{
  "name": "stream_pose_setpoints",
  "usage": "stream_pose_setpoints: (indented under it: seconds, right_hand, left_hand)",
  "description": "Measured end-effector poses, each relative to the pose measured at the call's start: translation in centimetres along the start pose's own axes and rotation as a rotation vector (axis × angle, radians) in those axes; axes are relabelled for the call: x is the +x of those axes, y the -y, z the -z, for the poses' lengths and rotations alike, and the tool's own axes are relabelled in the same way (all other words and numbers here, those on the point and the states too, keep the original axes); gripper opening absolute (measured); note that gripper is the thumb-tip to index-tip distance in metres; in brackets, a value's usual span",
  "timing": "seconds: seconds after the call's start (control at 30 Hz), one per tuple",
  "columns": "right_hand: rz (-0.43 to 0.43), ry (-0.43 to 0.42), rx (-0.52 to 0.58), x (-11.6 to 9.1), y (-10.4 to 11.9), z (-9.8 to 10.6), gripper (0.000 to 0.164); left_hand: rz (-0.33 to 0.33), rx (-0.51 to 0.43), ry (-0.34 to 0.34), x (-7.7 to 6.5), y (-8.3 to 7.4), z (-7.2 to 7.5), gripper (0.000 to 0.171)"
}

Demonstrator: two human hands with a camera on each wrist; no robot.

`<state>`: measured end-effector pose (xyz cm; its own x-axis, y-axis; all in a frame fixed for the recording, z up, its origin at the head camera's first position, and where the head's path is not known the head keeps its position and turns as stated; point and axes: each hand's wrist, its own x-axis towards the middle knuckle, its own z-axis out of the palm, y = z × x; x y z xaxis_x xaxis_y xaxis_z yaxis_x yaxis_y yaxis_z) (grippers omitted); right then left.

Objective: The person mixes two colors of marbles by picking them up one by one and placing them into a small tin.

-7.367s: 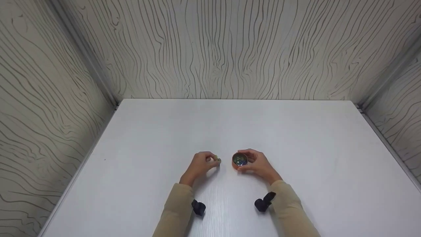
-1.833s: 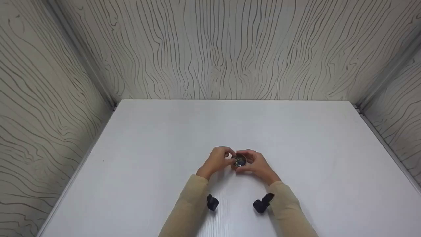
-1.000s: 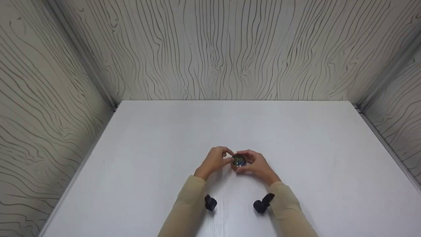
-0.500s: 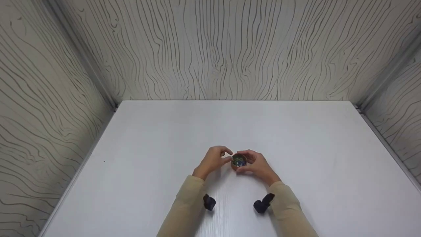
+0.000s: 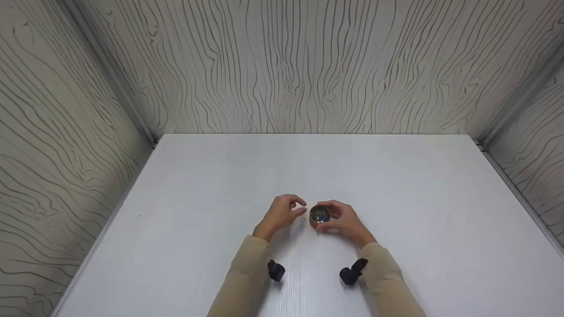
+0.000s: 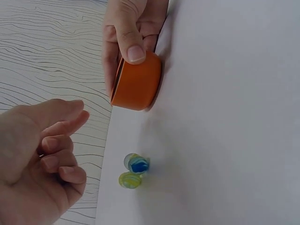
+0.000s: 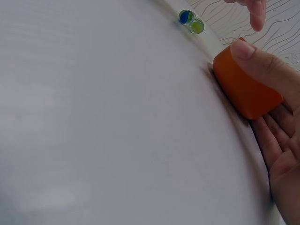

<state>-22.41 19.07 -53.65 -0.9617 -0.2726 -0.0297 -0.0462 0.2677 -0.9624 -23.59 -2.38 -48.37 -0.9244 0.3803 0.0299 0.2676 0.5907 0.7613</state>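
My right hand (image 5: 346, 219) grips a small orange bowl (image 6: 136, 84) standing on the table, thumb on one side and fingers on the other. Shiny blue and green glass marbles (image 5: 320, 215) lie inside it in the head view. To the left of the bowl, and apart from it, my left hand (image 5: 283, 212) has its fingers loosely bent with nothing between them. A few more marbles, a blue swirled one (image 6: 138, 165) and a yellow-green one (image 6: 130, 180) among them, sit on the table near the left hand; in the head view that hand hides them.
The white table (image 5: 211, 176) stretches around both hands. A wood-grain panel (image 5: 282, 66) rises behind it, with more panels at either side. A small black camera (image 5: 276, 270) sticks out from the left sleeve, another (image 5: 351, 273) from the right.
Earlier my left fingers pinched greenish marbles left of the bowl, then reached its rim. Now they have drawn back to the left, holding nothing. My right hand keeps the bowl almost in place.
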Motion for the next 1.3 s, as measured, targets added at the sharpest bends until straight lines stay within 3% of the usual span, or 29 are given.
stream_pose_setpoints:
  seconds: [0.37, 0.87, 1.03, 1.3]
  right_hand:
    - [0.014, -0.004, -0.043, 0.1, -0.1, 0.1, 0.067]
    - [-0.002, -0.005, -0.036, 0.0, 0.0, 0.0, 0.068]
    - [0.017, -0.007, 0.005, 0.1, 0.1, 0.0, 0.068]
    - [-0.003, -0.028, -0.040, 0.1, 0.2, 0.0, 0.067]
  left_hand:
    - [0.077, -0.038, 0.001, -0.1, 0.4, 0.7, 0.016]
    - [0.064, -0.039, -0.020, -0.2, 1.5, 1.3, 0.016]
    - [0.083, -0.052, -0.030, -0.3, 1.7, 1.5, 0.016]
    - [0.121, -0.059, -0.032, -0.3, 2.3, 1.7, 0.016]
